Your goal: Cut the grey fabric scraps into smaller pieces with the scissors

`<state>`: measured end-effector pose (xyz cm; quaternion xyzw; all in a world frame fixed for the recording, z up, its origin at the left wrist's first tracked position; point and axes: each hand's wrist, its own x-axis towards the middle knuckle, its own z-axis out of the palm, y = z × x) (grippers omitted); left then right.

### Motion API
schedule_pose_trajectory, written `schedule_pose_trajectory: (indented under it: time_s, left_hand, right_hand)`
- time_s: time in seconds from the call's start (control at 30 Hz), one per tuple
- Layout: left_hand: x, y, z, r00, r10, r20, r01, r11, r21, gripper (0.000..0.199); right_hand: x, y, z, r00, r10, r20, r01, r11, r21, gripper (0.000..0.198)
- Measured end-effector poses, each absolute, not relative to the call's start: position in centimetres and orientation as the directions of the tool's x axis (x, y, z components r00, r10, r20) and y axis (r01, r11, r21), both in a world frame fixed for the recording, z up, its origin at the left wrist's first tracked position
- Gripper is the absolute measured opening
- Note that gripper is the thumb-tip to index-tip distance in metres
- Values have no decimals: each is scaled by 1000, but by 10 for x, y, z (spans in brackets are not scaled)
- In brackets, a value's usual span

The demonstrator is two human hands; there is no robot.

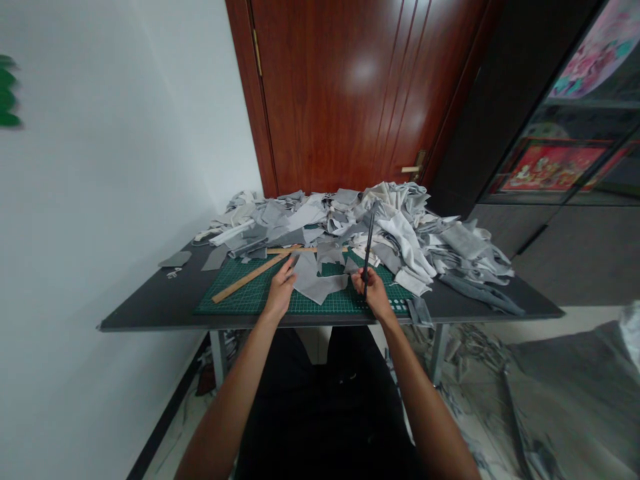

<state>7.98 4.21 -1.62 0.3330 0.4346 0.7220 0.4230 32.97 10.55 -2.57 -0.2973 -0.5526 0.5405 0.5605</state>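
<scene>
A pale grey piece of fabric with an irregular outline lies over the green cutting mat. Its left edge is pinched by my left hand, with the fingers closed. My right hand is wrapped around a pair of dark scissors, whose long blades point up and away from me. The scissors' handles are mostly hidden in the hand. Smaller grey scraps lie just beyond the fabric piece. To the left, a wooden ruler rests slantwise on the mat.
A heap of grey and white fabric pieces spreads along the back and right of the dark table. One scrap lies at the left edge. Behind are a wooden door and a dark cabinet. Fabric strips litter the floor.
</scene>
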Motion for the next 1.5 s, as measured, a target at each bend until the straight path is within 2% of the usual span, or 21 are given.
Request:
schedule_pose_trajectory:
  time_s: [0.3, 0.57, 0.7, 0.87, 1.0, 1.13, 1.23, 1.33, 1.5]
  left_hand:
    - [80, 36, -6, -655, 746, 120, -299, -401, 866, 53]
    - [76, 34, -8, -698, 705, 126, -269, -422, 866, 53]
    - [77, 33, -10, -673, 720, 167, -242, -429, 870, 51]
    - [80, 30, -5, -641, 705, 303, -104, -471, 876, 44]
    - [84, 29, 7, -536, 777, 330, -92, -443, 892, 43]
    - [92, 27, 27, -363, 874, 324, -76, -374, 924, 48]
    - [100, 22, 43, -226, 922, 316, -86, -342, 936, 65]
    - [107, 20, 56, -246, 918, 311, -182, -359, 915, 83]
    - [118, 21, 54, -244, 920, 308, -353, -380, 855, 75]
  right_hand:
    - [329, 109, -26, -199, 925, 323, -226, 277, -934, 51]
    - [327, 101, -26, -219, 871, 440, -37, 443, -896, 33]
    - [327, 95, -21, -252, 860, 443, -7, 456, -890, 31]
    - [333, 93, -12, -295, 864, 409, -8, 426, -905, 37]
    - [325, 95, 5, -341, 858, 384, -149, 354, -923, 42]
    - [302, 91, 28, -398, 845, 356, -283, 256, -924, 45]
    - [284, 87, 43, -310, 863, 398, -351, 285, -892, 44]
    - [271, 82, 57, -191, 871, 453, -418, 346, -840, 44]
    - [260, 73, 75, -41, 868, 494, -391, 441, -808, 43]
